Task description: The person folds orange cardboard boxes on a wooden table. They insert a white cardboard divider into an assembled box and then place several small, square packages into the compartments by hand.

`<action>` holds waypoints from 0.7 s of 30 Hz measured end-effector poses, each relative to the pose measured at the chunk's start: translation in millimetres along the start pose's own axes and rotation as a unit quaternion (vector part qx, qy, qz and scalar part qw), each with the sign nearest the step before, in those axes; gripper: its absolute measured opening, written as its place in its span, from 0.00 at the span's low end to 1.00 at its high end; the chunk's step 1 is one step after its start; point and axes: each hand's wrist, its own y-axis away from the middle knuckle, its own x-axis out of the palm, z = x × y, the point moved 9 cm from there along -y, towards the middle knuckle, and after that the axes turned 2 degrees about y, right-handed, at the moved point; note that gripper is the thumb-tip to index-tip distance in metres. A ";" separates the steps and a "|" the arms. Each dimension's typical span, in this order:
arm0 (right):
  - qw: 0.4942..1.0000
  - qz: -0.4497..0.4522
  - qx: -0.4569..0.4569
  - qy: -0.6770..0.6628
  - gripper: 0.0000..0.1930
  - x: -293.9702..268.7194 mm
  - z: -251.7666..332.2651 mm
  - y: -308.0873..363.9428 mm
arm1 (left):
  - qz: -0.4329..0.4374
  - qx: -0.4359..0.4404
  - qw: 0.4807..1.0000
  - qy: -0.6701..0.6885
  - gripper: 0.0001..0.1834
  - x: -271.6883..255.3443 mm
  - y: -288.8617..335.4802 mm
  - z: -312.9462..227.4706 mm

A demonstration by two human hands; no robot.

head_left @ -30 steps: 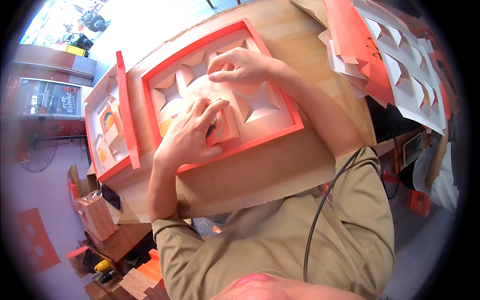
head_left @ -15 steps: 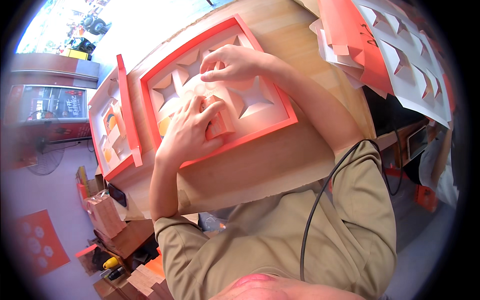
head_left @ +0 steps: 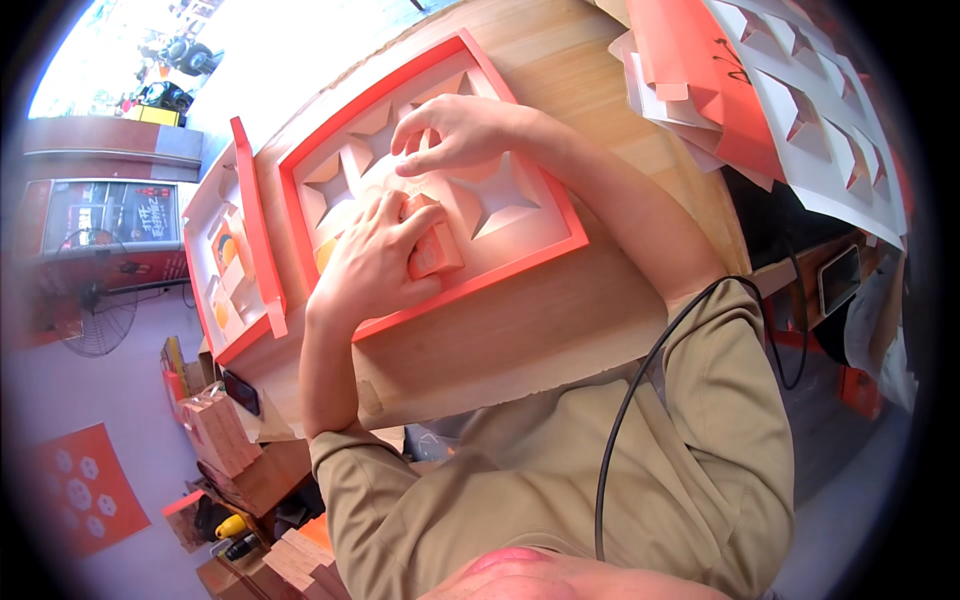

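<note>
A large shallow gift box [head_left: 520, 246] with an orange-red rim lies on the wooden table, lined with a pale insert of star-shaped cut-outs. In its near part sits a small orange carton [head_left: 437, 250]. My left hand [head_left: 372, 255] is closed over that carton, thumb on its right side and the fingers across its far end. Farther back, my right hand [head_left: 455, 135] is above the insert, fingers bent and thumb apart, with nothing visible held. Whether its fingertips touch the insert I cannot tell. Under my left wrist a yellow-orange patch shows in the box's corner.
Left of the box stands another orange-rimmed tray [head_left: 272, 290] with printed pieces inside. White inserts with cut-outs [head_left: 800, 110] and orange card are stacked at the right. A dark phone [head_left: 241, 392] lies at the table's left edge. A black cable [head_left: 640, 375] crosses my right sleeve.
My right hand has shifted slightly left, its thumb and fingers a little farther apart. The left hand stays on the small carton, and the whole view has tilted slightly.
</note>
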 end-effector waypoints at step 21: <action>0.999 -0.002 -0.025 -0.040 0.25 0.6 -0.3 -2.9 | -0.015 0.056 0.998 0.017 0.37 6.0 -2.4 3.7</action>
